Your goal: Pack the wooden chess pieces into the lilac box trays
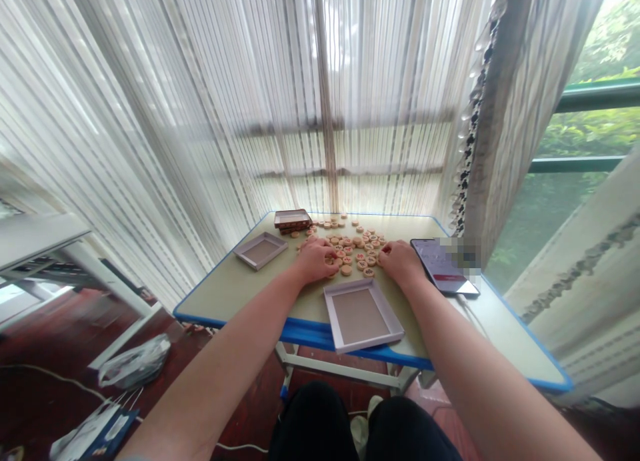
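Note:
Many round wooden Chinese chess pieces [347, 251] lie loose over the middle of the table, some showing red or black characters and others blank side up. My left hand [317, 259] rests at the left edge of the spread, its fingers curled round a piece [329, 261] at the tabletop. On the opposite side my right hand [400, 259] has thumb and fingers closed on a piece at their tips, mostly hidden by them. In front of the pieces, between my forearms, an open shallow box tray [333, 317] lies at the table's front edge, slightly overhanging it.
A second shallow tray [244, 253] lies at the left, and a dark reddish box [293, 225] stands at the back left. A tablet or large phone [440, 264] with a cable [473, 314] lies by my right hand. The blue-edged table [215, 294] stands before curtains [280, 81].

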Demonstrator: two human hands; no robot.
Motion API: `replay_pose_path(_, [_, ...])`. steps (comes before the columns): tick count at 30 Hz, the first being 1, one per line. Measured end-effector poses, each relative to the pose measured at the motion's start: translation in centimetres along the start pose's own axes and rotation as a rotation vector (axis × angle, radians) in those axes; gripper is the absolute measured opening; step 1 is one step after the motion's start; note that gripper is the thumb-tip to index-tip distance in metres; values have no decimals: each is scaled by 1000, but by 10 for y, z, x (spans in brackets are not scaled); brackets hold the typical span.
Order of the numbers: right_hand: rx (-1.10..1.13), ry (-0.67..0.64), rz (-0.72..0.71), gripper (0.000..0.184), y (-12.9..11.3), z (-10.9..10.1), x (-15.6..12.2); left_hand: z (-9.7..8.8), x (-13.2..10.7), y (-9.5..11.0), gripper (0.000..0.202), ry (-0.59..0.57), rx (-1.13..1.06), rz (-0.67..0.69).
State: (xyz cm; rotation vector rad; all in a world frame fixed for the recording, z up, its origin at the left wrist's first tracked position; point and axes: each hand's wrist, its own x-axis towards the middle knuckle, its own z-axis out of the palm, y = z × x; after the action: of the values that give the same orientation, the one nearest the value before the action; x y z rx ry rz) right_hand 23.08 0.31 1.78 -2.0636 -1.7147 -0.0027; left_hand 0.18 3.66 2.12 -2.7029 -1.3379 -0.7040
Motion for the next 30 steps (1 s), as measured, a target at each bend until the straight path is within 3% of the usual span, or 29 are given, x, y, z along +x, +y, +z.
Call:
replay_pose_path(13, [36,-21,77,29,-1,-3,-1,0,2,1,33,-8,9,2])
replay_pose_path(21, [102,-25,134,31,1,-1,1,2,2,-1,19,50,20,-65])
replay_pose_path(24, [181,35,120,37,1,0,2,2,2,-2,18,70,20,-91])
replay_pose_path(30, [263,68,27,30,0,3,4,-1,2,-8,24,75,24,-82])
